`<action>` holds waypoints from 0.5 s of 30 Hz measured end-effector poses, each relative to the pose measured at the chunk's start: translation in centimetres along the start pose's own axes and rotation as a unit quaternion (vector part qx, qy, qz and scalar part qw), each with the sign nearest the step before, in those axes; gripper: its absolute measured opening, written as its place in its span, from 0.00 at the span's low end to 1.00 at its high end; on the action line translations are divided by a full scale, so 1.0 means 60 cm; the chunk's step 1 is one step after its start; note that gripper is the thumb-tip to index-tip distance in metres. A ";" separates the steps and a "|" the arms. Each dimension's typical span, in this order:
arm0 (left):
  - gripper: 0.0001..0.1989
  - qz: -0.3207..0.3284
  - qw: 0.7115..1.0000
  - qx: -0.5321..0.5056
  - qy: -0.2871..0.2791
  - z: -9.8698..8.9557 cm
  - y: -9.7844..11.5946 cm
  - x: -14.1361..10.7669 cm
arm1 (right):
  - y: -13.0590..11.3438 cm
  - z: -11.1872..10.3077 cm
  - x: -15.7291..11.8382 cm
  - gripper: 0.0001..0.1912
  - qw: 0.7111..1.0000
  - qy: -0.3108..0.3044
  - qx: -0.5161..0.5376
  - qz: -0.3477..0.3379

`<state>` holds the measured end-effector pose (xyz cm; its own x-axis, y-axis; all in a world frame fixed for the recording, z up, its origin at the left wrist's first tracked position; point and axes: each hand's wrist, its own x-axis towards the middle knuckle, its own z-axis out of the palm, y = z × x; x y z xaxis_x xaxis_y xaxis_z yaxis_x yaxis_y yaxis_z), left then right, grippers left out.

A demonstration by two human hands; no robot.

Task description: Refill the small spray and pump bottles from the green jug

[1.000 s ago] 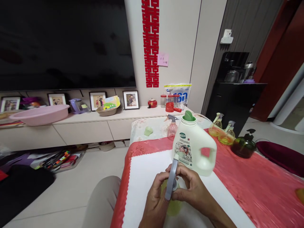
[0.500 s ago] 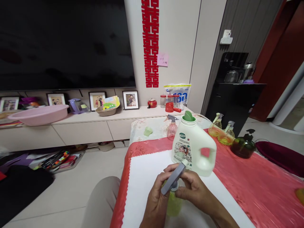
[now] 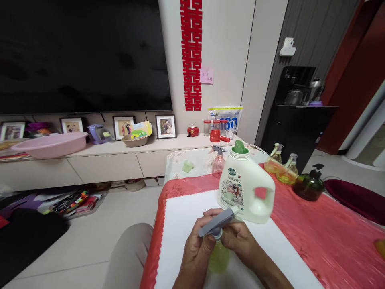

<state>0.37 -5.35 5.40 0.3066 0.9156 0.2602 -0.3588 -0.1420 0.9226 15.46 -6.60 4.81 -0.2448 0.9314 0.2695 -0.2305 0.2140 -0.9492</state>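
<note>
A small spray bottle point(image 3: 219, 259) of yellow-green liquid stands at the front of the white mat, with a grey trigger spray head point(image 3: 218, 222) at its neck. My left hand point(image 3: 195, 251) is closed around the left side of the head and neck. From the other side, the fingers of my right hand point(image 3: 240, 241) grip the collar and neck. Just behind my hands is a large pale green detergent jug point(image 3: 248, 192), its mouth uncapped and showing a green spout point(image 3: 240, 147). A pink spray bottle point(image 3: 218, 165) stands behind the jug's left side.
Two yellow spray bottles point(image 3: 287, 174) and a dark green pump bottle point(image 3: 309, 186) stand on the red cover point(image 3: 333, 237) at right. A pale green cap point(image 3: 188, 165) lies at the table's far left. Red-lidded jars point(image 3: 207, 128) sit on the cabinet.
The grey spray head has turned at the bottle's neck, its rear end swinging left so that it lies more sideways. Both hands have shifted slightly with it. The jug has stayed put.
</note>
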 end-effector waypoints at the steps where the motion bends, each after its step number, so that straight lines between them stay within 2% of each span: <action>1: 0.21 0.001 1.000 0.000 -0.004 0.001 0.001 0.000 | -0.005 -0.001 -0.001 0.25 1.000 -0.005 0.003 0.004; 7: 0.22 -0.063 0.997 0.037 0.009 -0.002 -0.004 -0.005 | -0.011 -0.002 0.002 0.24 0.999 0.022 -0.013 -0.022; 12: 0.19 -0.033 0.999 0.000 -0.035 -0.010 -0.013 -0.003 | 0.006 0.007 0.007 0.17 0.997 0.065 -0.012 -0.036; 15: 0.16 -0.033 0.998 -0.016 -0.053 -0.013 -0.013 0.000 | -0.005 0.005 0.006 0.17 0.998 0.041 -0.032 -0.026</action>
<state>-0.03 -4.93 4.46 0.4220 0.8770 0.2296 -0.3614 -0.0695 0.9298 15.17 -6.39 5.25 -0.1551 0.9391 0.3066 -0.1797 0.2783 -0.9435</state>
